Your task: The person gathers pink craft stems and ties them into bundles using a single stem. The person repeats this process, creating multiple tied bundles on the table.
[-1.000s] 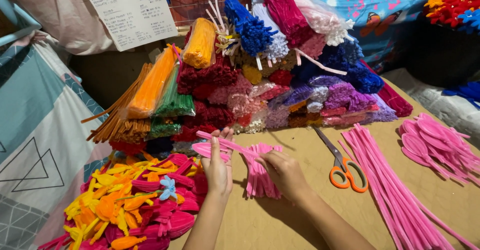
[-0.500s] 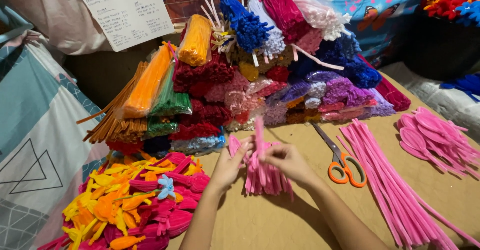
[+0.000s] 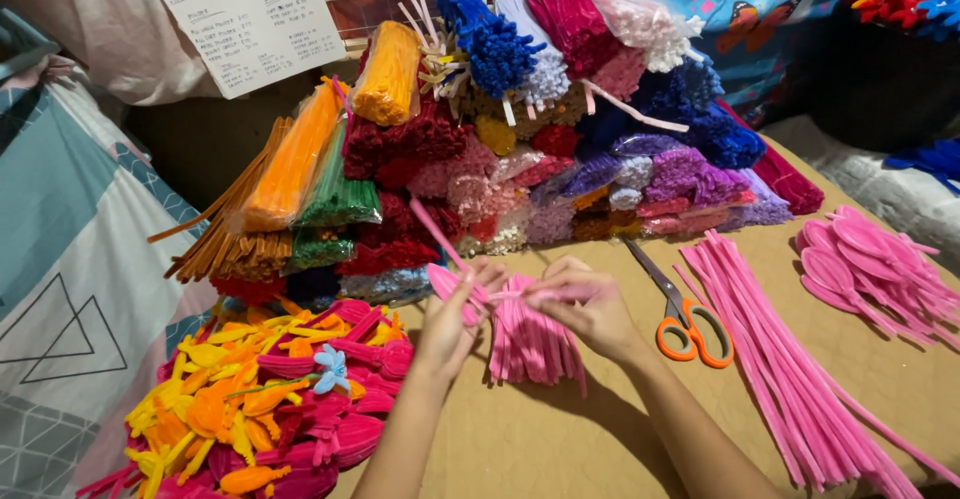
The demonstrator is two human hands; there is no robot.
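My left hand (image 3: 453, 321) and my right hand (image 3: 588, 304) meet over the brown table (image 3: 560, 439), both pinching one pink pipe cleaner (image 3: 440, 241). Its free end sticks up and to the left; a bent loop of it sits at my left fingertips. Just below the hands lies a small bundle of short pink pipe cleaners (image 3: 535, 344).
Orange-handled scissors (image 3: 685, 327) lie right of my right hand. Long pink pipe cleaners (image 3: 790, 359) and pink loop shapes (image 3: 875, 264) lie at the right. A heap of yellow, orange and magenta pieces (image 3: 260, 399) lies at the left. Stacked coloured pipe-cleaner bundles (image 3: 500, 139) fill the back.
The hands have come together and lifted off the short pink bundle. They now bend a single pink pipe cleaner between them.
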